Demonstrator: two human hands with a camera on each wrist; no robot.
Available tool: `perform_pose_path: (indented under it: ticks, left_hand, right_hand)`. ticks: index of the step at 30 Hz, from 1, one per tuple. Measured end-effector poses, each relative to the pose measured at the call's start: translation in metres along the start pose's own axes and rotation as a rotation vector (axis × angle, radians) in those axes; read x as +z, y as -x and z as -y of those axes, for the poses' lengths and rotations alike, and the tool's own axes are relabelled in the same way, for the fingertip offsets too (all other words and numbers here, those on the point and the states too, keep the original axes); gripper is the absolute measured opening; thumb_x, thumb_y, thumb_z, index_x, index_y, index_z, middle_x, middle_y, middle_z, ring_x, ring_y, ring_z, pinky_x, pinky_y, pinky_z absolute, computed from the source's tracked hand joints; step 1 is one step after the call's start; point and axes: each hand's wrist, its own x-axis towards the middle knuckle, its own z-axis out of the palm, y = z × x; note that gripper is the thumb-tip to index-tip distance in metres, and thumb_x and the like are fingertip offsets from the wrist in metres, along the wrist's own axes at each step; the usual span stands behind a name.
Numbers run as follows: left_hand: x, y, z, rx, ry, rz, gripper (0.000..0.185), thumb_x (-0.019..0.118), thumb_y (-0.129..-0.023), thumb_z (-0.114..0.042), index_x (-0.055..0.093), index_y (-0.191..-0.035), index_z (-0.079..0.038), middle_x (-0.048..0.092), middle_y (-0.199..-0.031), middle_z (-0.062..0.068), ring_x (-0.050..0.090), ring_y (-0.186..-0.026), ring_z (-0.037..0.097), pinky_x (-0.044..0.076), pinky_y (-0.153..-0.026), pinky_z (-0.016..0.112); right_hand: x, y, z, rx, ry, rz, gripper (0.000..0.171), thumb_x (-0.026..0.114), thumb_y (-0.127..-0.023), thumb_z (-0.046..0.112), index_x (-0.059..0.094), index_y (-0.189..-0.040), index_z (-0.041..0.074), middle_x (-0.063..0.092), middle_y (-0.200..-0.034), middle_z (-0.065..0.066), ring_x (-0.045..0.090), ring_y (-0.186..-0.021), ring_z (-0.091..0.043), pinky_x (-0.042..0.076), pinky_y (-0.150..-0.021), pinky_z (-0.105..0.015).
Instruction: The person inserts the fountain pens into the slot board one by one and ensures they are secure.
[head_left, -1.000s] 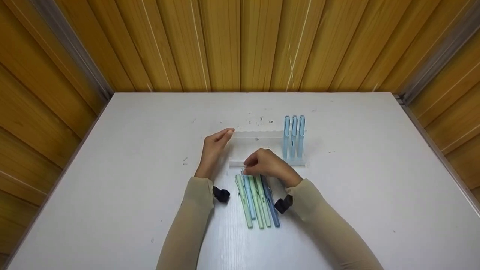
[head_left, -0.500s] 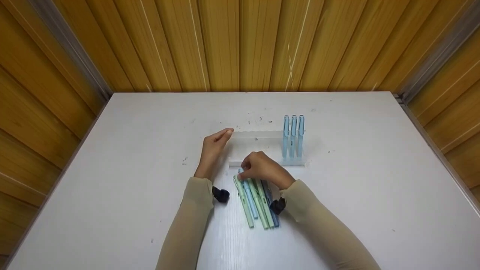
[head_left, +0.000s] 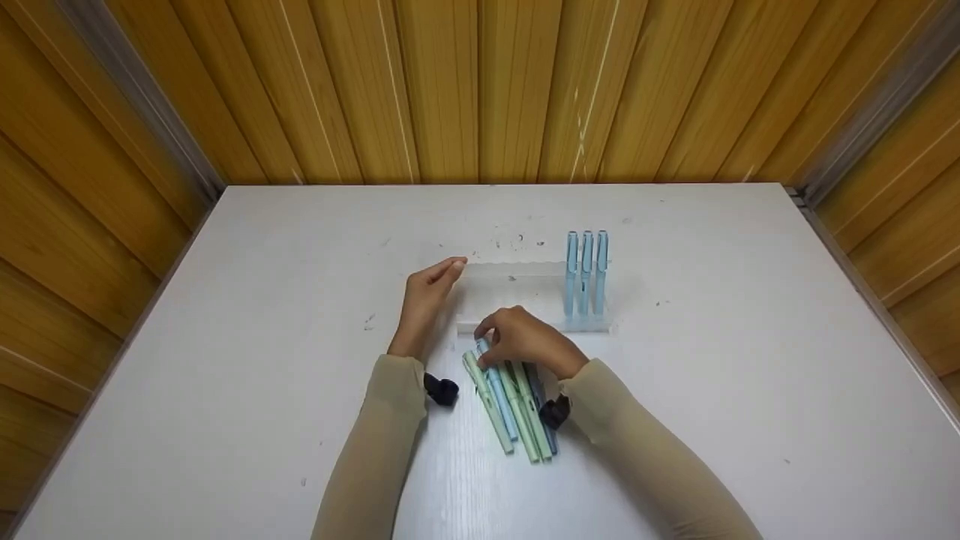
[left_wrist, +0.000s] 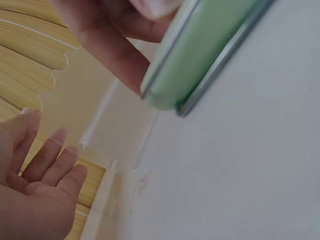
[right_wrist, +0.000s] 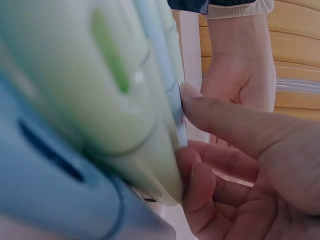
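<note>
Several pens [head_left: 514, 411] lie side by side on the white table [head_left: 675, 390] in front of me: green ones, a light blue one and a dark blue one. My right hand [head_left: 486, 346] pinches the top end of the light blue pen [head_left: 501, 405] between thumb and fingers; the right wrist view shows the thumb [right_wrist: 225, 120] against it. Behind them stands a clear pen rack [head_left: 517, 296] with three light blue pens [head_left: 586, 271] upright at its right end. My left hand [head_left: 444, 274] rests with straight fingers against the rack's left end, as the left wrist view's left hand [left_wrist: 45, 170] also shows.
Wooden plank walls [head_left: 480, 90] close in the table on three sides. Small dark specks [head_left: 520, 241] mark the surface behind the rack. A green pen end [left_wrist: 200, 55] fills the top of the left wrist view.
My right hand has shifted slightly left and toward me. The lying pens have swung: tops to the left, lower ends to the right. The left hand has stayed put.
</note>
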Motion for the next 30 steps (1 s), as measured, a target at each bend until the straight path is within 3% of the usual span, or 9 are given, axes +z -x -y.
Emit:
perform_pose_path:
  ticks: [11,19,30]
  left_hand:
    - [-0.002,0.003,-0.004,0.012,0.01,0.026,0.033,0.062,-0.093,-0.039,0.069,-0.119,-0.019,0.064,-0.128,0.0,0.054,-0.127,0.017,0.042,-0.108,0.037]
    - [-0.001,0.001,0.0,0.015,-0.001,0.019,0.033,0.062,-0.093,-0.041,0.07,-0.118,-0.021,0.064,-0.127,-0.002,0.054,-0.126,0.015,0.042,-0.108,0.038]
    - [-0.001,-0.001,0.0,0.024,-0.015,-0.001,0.035,0.063,-0.093,-0.038,0.07,-0.119,-0.016,0.065,-0.126,0.001,0.055,-0.126,0.017,0.042,-0.108,0.038]
  right_hand:
    - [-0.004,0.0,-0.005,-0.029,-0.036,0.037,0.031,0.079,-0.077,0.015,0.072,-0.107,0.01,0.069,-0.083,-0.004,0.06,-0.067,-0.012,0.049,-0.06,-0.026]
    - [-0.008,-0.001,-0.01,-0.045,-0.163,0.061,0.032,0.078,-0.078,0.015,0.07,-0.108,0.012,0.069,-0.078,-0.003,0.059,-0.065,-0.011,0.048,-0.059,-0.024]
    - [-0.017,0.002,-0.018,-0.107,-0.308,0.029,0.039,0.077,-0.078,0.014,0.066,-0.115,0.009,0.07,-0.081,-0.003,0.063,-0.067,-0.011,0.052,-0.064,-0.025]
